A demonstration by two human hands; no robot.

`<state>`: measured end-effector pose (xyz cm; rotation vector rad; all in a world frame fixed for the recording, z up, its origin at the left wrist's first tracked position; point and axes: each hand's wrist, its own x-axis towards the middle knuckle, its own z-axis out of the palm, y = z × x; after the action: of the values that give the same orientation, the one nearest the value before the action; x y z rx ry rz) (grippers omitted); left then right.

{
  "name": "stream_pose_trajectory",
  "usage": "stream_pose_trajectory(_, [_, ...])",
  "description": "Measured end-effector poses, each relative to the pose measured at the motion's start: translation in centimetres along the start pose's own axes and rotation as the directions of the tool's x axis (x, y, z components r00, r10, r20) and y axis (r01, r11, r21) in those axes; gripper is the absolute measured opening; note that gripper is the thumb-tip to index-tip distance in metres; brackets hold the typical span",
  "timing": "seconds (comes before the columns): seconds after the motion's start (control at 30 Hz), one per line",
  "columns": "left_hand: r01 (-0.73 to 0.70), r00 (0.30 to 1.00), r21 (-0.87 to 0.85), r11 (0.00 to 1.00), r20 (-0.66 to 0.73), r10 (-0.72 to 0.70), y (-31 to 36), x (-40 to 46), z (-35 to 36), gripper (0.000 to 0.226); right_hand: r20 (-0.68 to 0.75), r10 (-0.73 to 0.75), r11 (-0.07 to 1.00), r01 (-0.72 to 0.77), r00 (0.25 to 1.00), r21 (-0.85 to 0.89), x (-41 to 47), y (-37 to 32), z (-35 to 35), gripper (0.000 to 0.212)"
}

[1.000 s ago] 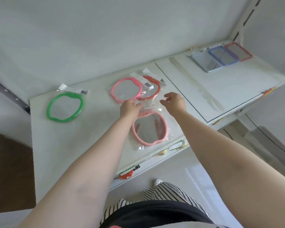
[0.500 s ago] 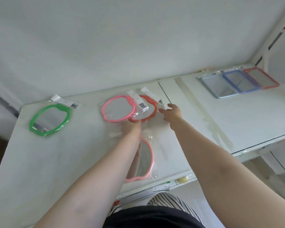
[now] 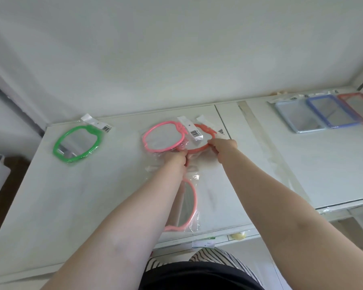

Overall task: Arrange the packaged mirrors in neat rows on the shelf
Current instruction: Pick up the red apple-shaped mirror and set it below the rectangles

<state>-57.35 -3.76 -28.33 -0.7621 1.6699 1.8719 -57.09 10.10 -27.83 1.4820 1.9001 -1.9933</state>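
On shelf [image 3: 71, 206], bagged orange mirror [image 3: 199, 148]

Mirrors spread along the shelf [image 3: 50, 195]

Far left, near the back edge, lies one packaged mirror [image 3: 78, 144]. Mid-shelf at the back, two overlap: the left mirror [image 3: 162, 139] partly on the right mirror [image 3: 203, 141]. Before them, near the front edge, lies another [image 3: 189, 204]. Three rectangular mirrors [image 3: 327, 114] overlap in a row at the back right corner.
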Motion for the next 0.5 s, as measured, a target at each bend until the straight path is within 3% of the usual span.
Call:
stream_pose_trajectory(0.17, [0.042, 0.996, -0.023, 0.999, 0.083, -0.040, -0.1, -2.0, 1.6, 0.023, 0.054, 0.062, 0.985, -0.070, 0.997, 0.157, -2.1, 1.0, -1.6, 0.016])
stream_pose_trajectory(0.23, [0.029, 0.995, -0.006, 1.000, 0.098, -0.028, -0.9, -2.5, 2.1, 0.021, 0.009, 0.048, 0.991, -0.049, 0.999, 0.121, -2.9, 1.5, -2.4, 0.024])
stream_pose_trajectory(0.43, [0.065, 0.988, -0.065, 0.996, 0.145, -0.055, -2.2, -4.5, 1.9, 0.019, -0.156, -0.177, 0.984, 0.173, 0.972, -0.037, -5.5, 1.4, -5.0, 0.056])
stream_pose_trajectory(0.5, [0.066, 0.983, -0.063, 0.996, 0.173, -0.054, -2.3, -5.4, 2.0, 0.014, -0.209, -0.208, 0.978, 0.201, 0.955, -0.056, -6.4, 1.5, -6.2, 0.058])
